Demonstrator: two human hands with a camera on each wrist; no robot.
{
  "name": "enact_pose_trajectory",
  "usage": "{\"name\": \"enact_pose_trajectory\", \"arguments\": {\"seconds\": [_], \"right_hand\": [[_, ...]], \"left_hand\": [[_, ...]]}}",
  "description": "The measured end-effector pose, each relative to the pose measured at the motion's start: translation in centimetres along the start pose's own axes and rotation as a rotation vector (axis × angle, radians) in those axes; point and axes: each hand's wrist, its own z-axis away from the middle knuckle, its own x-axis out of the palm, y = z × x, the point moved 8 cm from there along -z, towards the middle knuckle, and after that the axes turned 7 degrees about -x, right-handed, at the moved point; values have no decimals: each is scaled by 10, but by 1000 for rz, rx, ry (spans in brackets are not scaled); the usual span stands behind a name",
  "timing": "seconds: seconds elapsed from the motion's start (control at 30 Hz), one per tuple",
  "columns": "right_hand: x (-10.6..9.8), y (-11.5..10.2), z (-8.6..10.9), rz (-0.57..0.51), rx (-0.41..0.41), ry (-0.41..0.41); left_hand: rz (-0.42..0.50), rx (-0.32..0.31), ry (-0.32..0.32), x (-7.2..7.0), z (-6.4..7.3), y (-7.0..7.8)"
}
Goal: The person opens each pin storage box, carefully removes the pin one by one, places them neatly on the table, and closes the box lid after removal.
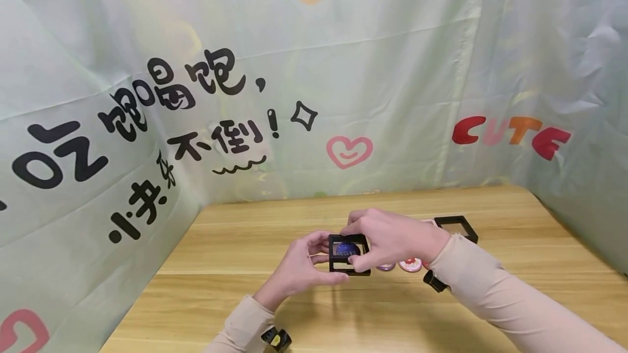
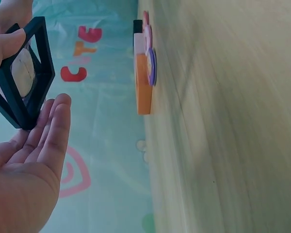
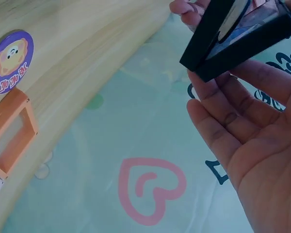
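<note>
Both hands hold a small black display frame (image 1: 350, 274) above the table. Its two halves seem to stand apart at an angle in the right wrist view. Inside the frame is a round dark-blue badge (image 1: 347, 249); its pale back (image 2: 23, 73) shows in the left wrist view. My left hand (image 1: 296, 266) supports the frame from the left, thumb along the bottom edge and fingers at the side. From the right, my right hand (image 1: 387, 238) pinches it, thumb on the front and fingers over the top.
On the wooden table (image 1: 235, 244), to the right, lie round badges, including a purple-rimmed one (image 3: 12, 60) and a pink-rimmed one (image 1: 411, 265). An orange frame (image 3: 29, 124) and another black frame (image 1: 471, 230) are there too. Printed cloth (image 1: 392, 70) surrounds the table.
</note>
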Motion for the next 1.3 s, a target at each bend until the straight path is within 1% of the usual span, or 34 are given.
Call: {"name": "enact_pose_trajectory", "arguments": {"seconds": [0.23, 0.37, 0.47, 0.73, 1.03, 1.23, 1.3], "right_hand": [[-4, 4, 0, -49, -2, 31], [-3, 7, 1, -80, 21, 38], [-3, 10, 2, -91, 36, 42], [-5, 13, 4, -115, 44, 46], [-4, 18, 6, -158, 54, 37], [-8, 21, 8, -242, 17, 68], [-10, 23, 9, -274, 23, 75]], "left_hand": [[49, -3, -7, 0, 1, 1], [72, -7, -17, 0, 1, 0], [72, -8, -22, 0, 1, 0], [92, -9, -28, 0, 2, 0], [87, -14, -12, 1, 1, -3], [90, -14, -11, 0, 1, -3], [91, -11, -12, 0, 1, -2]]}}
